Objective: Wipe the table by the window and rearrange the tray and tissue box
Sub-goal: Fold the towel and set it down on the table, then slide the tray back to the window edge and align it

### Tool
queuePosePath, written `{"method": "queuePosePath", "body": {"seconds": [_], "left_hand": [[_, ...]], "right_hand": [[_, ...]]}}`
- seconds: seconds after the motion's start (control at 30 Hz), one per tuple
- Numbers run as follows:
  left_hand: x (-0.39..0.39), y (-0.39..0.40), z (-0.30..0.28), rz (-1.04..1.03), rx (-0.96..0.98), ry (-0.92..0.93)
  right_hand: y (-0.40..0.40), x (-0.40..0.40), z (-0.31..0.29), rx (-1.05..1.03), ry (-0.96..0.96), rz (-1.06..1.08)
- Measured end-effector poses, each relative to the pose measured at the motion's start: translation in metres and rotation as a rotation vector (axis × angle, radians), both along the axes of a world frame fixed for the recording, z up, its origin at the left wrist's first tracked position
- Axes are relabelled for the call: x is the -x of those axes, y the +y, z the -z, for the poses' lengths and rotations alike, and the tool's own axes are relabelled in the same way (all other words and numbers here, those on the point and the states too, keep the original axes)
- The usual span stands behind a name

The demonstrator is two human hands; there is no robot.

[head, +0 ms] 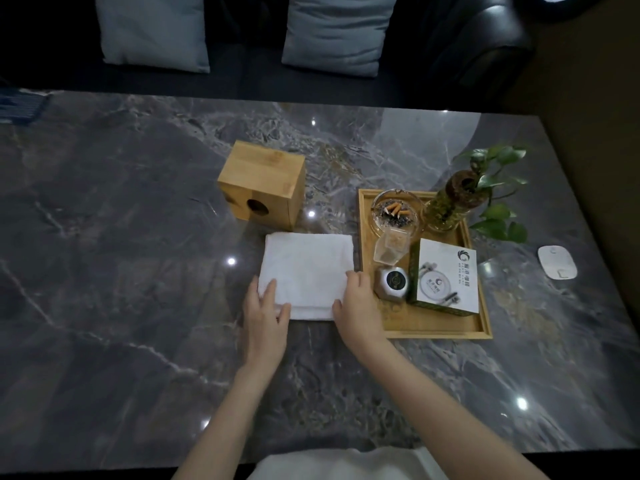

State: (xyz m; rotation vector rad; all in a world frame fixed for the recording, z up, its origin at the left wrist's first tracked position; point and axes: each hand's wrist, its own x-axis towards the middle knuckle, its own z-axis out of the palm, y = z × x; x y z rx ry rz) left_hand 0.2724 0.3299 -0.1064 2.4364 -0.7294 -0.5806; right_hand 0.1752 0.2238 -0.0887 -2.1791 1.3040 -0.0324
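A folded white cloth (306,268) lies flat on the grey marble table (121,271), just left of the wooden tray (436,332). My left hand (265,315) holds the cloth's near left corner, thumb on the front edge. My right hand (356,306) grips the near right corner, beside the tray's left rim. A bamboo tissue box (261,183) stands behind the cloth, its round hole facing me. The tray carries a glass ashtray (396,211) with cigarette butts, a plant in a glass vase (450,206), a white and green box (446,278), a small clear container and a round metal device (393,282).
A white oval gadget (557,262) lies on the table right of the tray. Beyond the far table edge is a dark sofa with two grey cushions (154,29). The table's right edge runs close past the gadget. Plant leaves hang over the tray's far right corner.
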Motion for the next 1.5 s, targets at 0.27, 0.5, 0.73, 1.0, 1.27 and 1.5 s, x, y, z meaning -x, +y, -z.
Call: {"method": "queuePosePath", "body": {"seconds": [0.27,0.5,0.73,1.0,1.27,1.5], "left_hand": [[0.02,0.021,0.019,0.318,-0.327,-0.324],[0.029,0.001,-0.005,0.319,-0.424,-0.206],[0.046,-0.052,-0.052,0.265,-0.005,0.07],[0.089,-0.087,-0.035,0.134,-0.129,0.069],[0.113,-0.092,-0.018,0.166,-0.362,0.002],[0.112,-0.092,-0.011,0.244,-0.339,-0.141]], "right_hand": [[0.038,0.026,0.025,0.235,0.247,-0.332],[0.02,0.026,-0.01,-0.056,0.157,-0.414],[-0.044,0.076,-0.058,0.028,-0.285,0.025],[-0.095,0.171,-0.02,0.162,-0.317,0.568],[-0.097,0.2,0.018,-0.074,-0.096,0.354],[-0.1,0.199,0.014,-0.038,-0.095,0.36]]}}
